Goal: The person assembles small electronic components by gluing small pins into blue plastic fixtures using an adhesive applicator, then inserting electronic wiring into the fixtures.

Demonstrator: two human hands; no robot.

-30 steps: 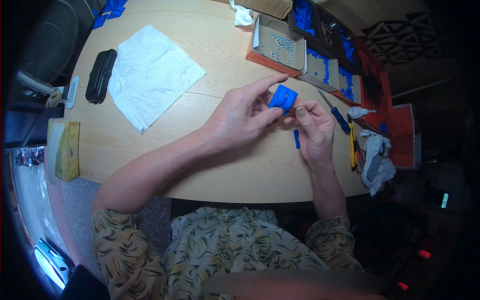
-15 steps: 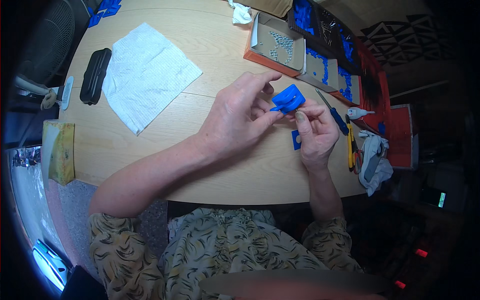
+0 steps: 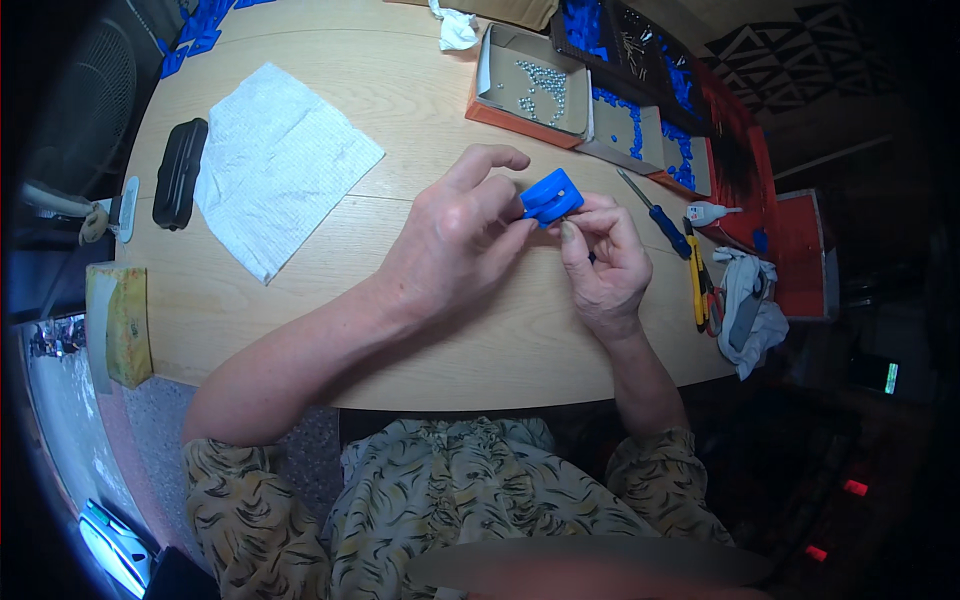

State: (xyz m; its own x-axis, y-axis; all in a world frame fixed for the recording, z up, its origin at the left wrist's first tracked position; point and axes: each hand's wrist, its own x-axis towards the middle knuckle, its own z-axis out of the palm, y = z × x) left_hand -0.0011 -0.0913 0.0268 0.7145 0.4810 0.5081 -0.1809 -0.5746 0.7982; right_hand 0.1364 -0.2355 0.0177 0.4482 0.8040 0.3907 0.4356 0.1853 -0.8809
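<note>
Currently | left hand point(image 3: 447, 232): half-curled, gripping blue part point(image 3: 550, 192) | right hand point(image 3: 610, 265): pinched against it

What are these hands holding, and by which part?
A curved, blue, plastic-looking piece: the left hand pinches its left end; the right hand is at its lower right edge, contact unclear.

Head-worn fisheye, facing down
It looks from close above the worktop point(image 3: 480, 365), wearer's torso point(image 3: 450, 490) at six o'clock.

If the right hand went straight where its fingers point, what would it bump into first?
The right hand would probably meet the blue plastic part first, just ahead of it; whether they touch is hard to tell.
</note>
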